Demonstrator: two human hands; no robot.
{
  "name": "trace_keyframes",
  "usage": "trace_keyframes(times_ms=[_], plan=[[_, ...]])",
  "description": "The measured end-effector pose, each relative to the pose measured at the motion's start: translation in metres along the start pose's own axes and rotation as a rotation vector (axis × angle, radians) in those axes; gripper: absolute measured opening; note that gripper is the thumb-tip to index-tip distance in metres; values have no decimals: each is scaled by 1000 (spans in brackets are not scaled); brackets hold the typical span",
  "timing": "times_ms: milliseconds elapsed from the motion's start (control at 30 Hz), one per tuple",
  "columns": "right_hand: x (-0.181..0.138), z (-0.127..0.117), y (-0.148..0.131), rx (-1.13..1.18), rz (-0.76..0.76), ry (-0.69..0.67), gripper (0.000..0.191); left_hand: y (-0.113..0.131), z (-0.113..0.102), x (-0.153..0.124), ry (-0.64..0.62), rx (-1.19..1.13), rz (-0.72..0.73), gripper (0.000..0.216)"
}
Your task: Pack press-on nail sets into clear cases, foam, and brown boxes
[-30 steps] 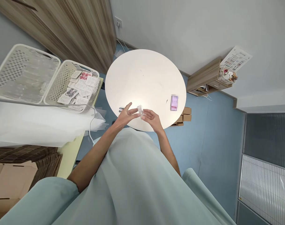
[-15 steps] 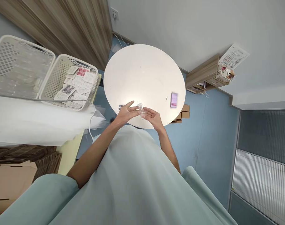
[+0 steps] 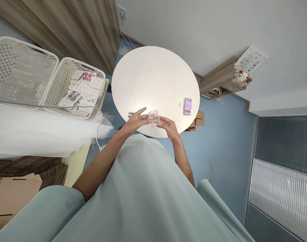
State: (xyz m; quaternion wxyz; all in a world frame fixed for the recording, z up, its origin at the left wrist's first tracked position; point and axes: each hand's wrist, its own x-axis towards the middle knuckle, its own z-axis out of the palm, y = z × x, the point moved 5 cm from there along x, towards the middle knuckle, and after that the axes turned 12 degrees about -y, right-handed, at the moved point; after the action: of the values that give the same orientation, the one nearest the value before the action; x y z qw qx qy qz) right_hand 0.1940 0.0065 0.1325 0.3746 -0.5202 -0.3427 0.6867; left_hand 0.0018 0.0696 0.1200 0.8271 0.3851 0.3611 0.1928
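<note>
Left hand: fingertips gripping the left edge of a clear plastic case, one finger stretched clear. Right hand: fingertips closed on the opposite edge. Case: between both hands, above the near part of the round white surface; seemingly open (glare and smallness leave the hinge, if any, unconfirmed). Principal hazard, as judged: a slip, since smooth plastic rests in fingertips alone. Second hazard: uneven pull between hands, possibly straining or cracking a joint. Third: the dark-spotted item beside the left hand, liable to be nudged.
</note>
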Motion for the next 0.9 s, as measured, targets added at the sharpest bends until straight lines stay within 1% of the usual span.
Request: trace_keyframes(times_ms=[133,200,333,533,667,767,900], plan=[[-1,0,0,-30,1,-11,59,8,-10,-6,67,15,39,107],[-1,-3,1,-46,-2,-16,59,11,-15,-9,106,23,53,104],[-1,-7,2,-83,5,-35,60,13,-18,-14,155,28,31,102],[2,-7,-3,-135,13,-43,67,9,-15,-15,156,65,26,95],[3,-9,-4,-140,10,-37,68,2,-19,-16,162,49,9,89],[3,-12,-8,-147,-15,-19,62,-5,-24,-18,172,25,3,88],[3,-13,-21,-158,-49,36,46,-12,-24,-21,175,6,4,85]])
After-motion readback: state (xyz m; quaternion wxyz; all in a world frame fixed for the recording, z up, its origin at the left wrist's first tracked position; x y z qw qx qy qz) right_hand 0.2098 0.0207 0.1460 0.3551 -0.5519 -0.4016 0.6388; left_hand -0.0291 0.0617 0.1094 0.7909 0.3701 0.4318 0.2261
